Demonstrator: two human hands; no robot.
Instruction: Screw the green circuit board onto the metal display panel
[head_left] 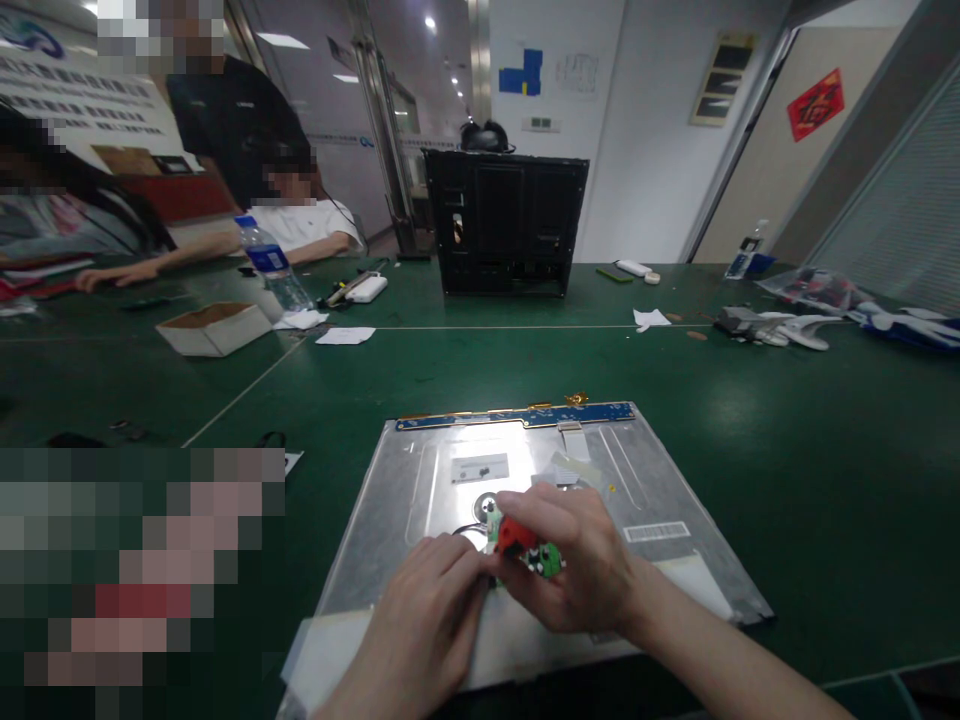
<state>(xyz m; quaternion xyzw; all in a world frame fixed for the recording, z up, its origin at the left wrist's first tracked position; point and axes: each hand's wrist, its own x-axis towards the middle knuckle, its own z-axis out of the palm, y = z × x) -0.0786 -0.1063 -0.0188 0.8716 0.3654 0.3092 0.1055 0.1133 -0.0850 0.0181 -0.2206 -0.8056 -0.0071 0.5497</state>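
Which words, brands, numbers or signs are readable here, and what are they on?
None reads for certain.
Banner: rows of characters, blurred.
Red door sign: character unclear.
Metal panel: barcode label and white label, too small.
Blue-capped bottle: blurred.
Black shirt: too small.

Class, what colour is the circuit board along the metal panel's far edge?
Blue; the circuit board shows in the head view.

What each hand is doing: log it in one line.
left hand: over metal panel | right hand: holding red-and-green item | blue strip: along panel's far edge
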